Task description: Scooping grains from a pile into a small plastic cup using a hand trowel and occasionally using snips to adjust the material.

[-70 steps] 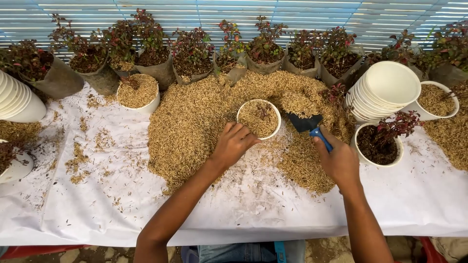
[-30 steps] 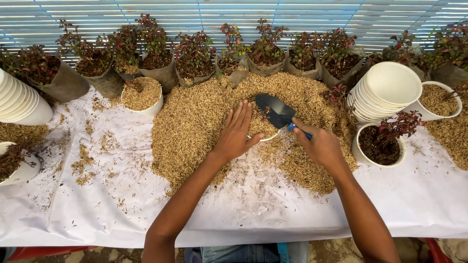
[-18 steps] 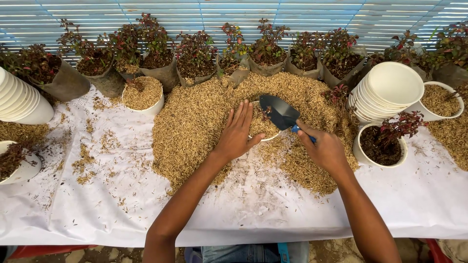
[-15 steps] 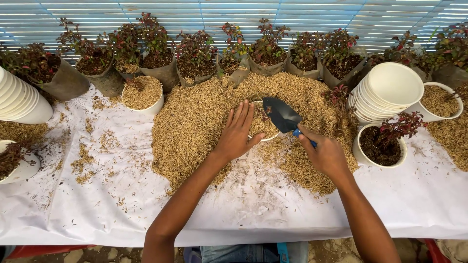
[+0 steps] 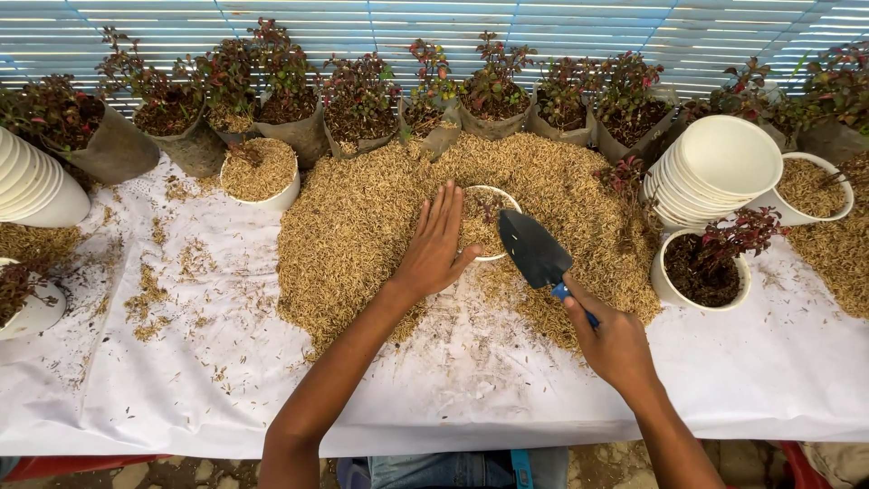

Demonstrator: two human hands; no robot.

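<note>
The left hand (image 5: 436, 249) is lying flat, fingers (image 5: 444, 213) open and spread, against the near-left rim of a white pot (image 5: 487, 201) that is sitting sunk in the middle of the husk pile (image 5: 362, 226). The right hand (image 5: 615, 344) is gripping the blue handle of a trowel (image 5: 536, 252), fingers closed around it, and the dark blade is hanging tilted just right of the pot, looking empty as far as the view shows.

The pot is showing husk inside with a small reddish sprig poking up; how full it is, I cannot tell, because the hand and blade are covering part of it.

Around the pile, things are looking mixed. To the far left, a filled pot (image 5: 260, 172) is standing heaped with husk. To the right, a soil pot (image 5: 699, 272) is holding dark earth and a red-leaved plant, and beyond it a pot at the right edge (image 5: 810, 186) is topped with husk. A stack of empty pots (image 5: 720, 167) is waiting on the right, another stack (image 5: 36, 186) on the left edge. Along the far side, a row of bagged plants (image 5: 299, 109) is sitting in dark wrappers.

So some pots are reading as done, one is in hand, and plenty of husk and empties are lying on the white worktop (image 5: 453, 389).
</note>
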